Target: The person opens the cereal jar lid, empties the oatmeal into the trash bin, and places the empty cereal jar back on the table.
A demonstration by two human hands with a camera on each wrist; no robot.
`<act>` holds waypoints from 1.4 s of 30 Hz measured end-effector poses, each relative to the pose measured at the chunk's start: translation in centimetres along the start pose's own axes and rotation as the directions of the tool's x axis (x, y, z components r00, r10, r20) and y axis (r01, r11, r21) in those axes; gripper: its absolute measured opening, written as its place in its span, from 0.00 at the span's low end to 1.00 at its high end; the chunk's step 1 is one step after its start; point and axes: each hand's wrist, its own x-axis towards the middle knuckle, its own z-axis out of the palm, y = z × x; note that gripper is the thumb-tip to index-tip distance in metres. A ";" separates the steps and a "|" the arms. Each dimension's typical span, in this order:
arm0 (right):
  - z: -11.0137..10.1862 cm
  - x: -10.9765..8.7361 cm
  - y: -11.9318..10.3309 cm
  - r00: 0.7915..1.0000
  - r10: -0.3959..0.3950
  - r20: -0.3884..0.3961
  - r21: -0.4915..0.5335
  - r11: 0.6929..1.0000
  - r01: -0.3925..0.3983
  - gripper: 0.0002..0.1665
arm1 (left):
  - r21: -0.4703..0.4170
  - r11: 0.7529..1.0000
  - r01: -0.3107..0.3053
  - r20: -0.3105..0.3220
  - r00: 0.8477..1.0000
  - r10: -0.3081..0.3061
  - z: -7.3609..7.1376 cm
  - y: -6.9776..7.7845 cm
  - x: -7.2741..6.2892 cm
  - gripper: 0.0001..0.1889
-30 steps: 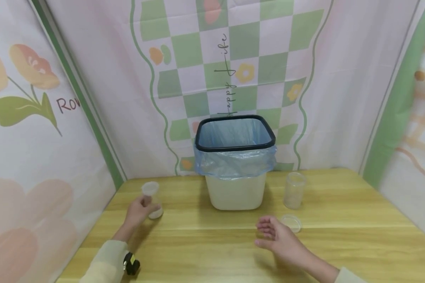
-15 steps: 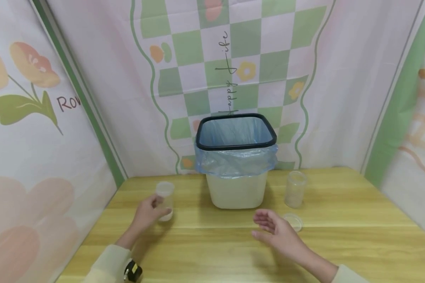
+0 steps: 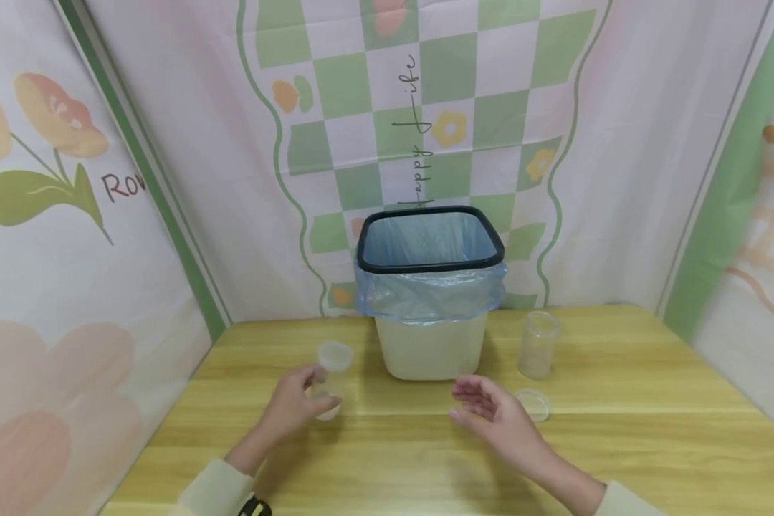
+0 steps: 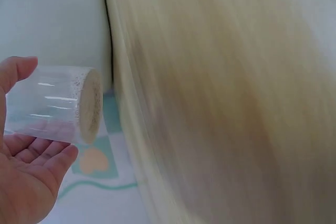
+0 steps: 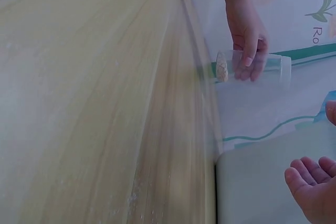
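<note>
My left hand point(image 3: 292, 403) grips a clear plastic jar point(image 4: 55, 100) between thumb and fingers, upright and just above the table. A white lid point(image 3: 335, 355) caps the jar, and a thin layer of pale grains point(image 5: 222, 67) covers its bottom. Right of centre, my right hand point(image 3: 504, 426) hovers over the table with fingers loosely bent and nothing in them. Beside it lies a clear round lid point(image 3: 534, 405). Behind that lid stands a second clear jar point(image 3: 538, 347), uncapped.
A cream bin point(image 3: 431, 351) stands at the back middle of the wooden table point(image 3: 387, 459). Its blue bag point(image 3: 428, 297) folds out under a black rim ring point(image 3: 431, 268). Patterned curtains point(image 3: 187, 107) close off the back and sides.
My left hand has carried the capped jar rightward and slightly nearer to me, towards the middle. My right hand has shifted a little left and away from me, still holding nothing.
</note>
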 end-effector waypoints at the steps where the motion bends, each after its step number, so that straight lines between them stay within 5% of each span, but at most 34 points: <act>1: 0.1 0.0 -0.1 1.000 -0.004 -0.005 0.010 1.000 0.004 0.32 | 0.010 1.000 -0.010 0.006 1.000 0.010 0.2 0.3 -0.1 0.21; 15: 1.7 0.0 -1.1 0.998 -0.002 -0.059 0.130 0.991 0.009 0.30 | 0.000 0.978 -0.209 0.065 0.976 0.208 3.4 4.3 -1.1 0.20; 27: 3.8 -0.2 -1.7 0.989 0.087 -0.122 0.208 0.976 -0.060 0.30 | 0.065 0.972 -0.228 0.076 0.972 0.223 5.6 7.3 -2.0 0.26; 42: 6.1 -1.0 -2.7 0.960 0.194 -0.204 0.337 0.934 -0.117 0.34 | 0.190 0.901 -0.389 0.039 0.920 0.389 8.0 9.2 -2.7 0.25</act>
